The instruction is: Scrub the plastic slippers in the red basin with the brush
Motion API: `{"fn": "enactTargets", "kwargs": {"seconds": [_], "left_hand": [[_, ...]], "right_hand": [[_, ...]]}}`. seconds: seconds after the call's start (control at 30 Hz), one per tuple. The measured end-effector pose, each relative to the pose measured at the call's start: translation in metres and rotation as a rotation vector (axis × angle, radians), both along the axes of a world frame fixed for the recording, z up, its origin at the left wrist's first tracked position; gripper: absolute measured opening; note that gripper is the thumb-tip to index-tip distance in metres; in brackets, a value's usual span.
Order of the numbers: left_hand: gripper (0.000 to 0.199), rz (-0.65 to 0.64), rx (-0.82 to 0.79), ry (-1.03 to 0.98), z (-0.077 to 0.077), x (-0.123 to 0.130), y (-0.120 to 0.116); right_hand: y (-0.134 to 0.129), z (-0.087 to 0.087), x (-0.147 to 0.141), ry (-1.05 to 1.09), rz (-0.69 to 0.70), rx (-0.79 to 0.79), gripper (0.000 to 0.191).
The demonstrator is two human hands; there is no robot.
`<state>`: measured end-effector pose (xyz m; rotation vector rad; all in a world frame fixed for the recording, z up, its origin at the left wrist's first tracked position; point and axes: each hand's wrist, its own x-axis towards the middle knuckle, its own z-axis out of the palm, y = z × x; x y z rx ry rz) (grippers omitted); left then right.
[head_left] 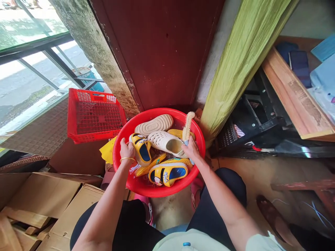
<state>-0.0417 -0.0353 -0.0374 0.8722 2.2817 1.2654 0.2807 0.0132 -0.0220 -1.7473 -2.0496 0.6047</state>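
A round red basin [160, 192] in front of me holds several shoes and some water. My left hand [127, 150] is at the basin's left side, fingers closed on the edge of a yellow shoe [140, 148] with black straps and a blue inside. My right hand [191, 150] grips a scrub brush [187, 127] with pale bristles pointing up, beside the heel of a white clog [163, 142] with holes. A second clog [154, 124] lies sole up at the back. Nearest me rests another yellow shoe [167, 174], tilted on its side. More yellow footwear is partly hidden beneath.
At the left stands a red plastic crate [95, 130], with cardboard boxes [70, 202] nearer me. Behind the basin is a dark red door [162, 52]. A green curtain [232, 66] hangs to its right, next to a wooden shelf [295, 94]. Someone's foot [269, 212] shows at right.
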Motion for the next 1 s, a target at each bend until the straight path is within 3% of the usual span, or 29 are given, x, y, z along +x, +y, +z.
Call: {"fn": "enactTargets", "kwargs": {"seconds": [0.07,0.17,0.27,0.37,0.47,0.6,0.77,1.0], "left_hand": [[0.06,-0.103,0.05,0.197,0.001,0.004,-0.001],[0.055,-0.424,0.12,0.4,0.007,0.026,-0.003],[0.06,-0.796,0.095,0.524,0.011,0.062,-0.01],[0.068,-0.999,-0.027,0.674,0.011,0.09,-0.017],[0.053,-1.054,-0.126,0.78,0.009,0.098,-0.022],[0.033,-1.054,-0.167,0.844,0.007,0.095,-0.025],[0.032,-1.046,-0.207,0.813,0.006,0.095,-0.026],[0.029,-1.098,-0.268,0.769,-0.005,0.097,-0.021]], "right_hand": [[-0.002,0.003,0.001,0.04,0.015,-0.025,0.042],[0.004,0.009,0.001,0.053,0.079,-0.1,0.028],[0.028,0.016,0.002,-0.061,0.032,-0.069,0.031],[0.061,0.02,0.007,-0.242,0.068,-0.04,0.034],[0.086,0.015,0.01,-0.322,0.148,-0.072,0.031],[0.1,-0.004,0.009,-0.309,0.18,-0.115,0.027],[0.101,-0.023,0.007,-0.295,0.138,-0.16,0.039],[0.089,-0.024,0.008,-0.252,0.138,-0.165,0.042]]}}
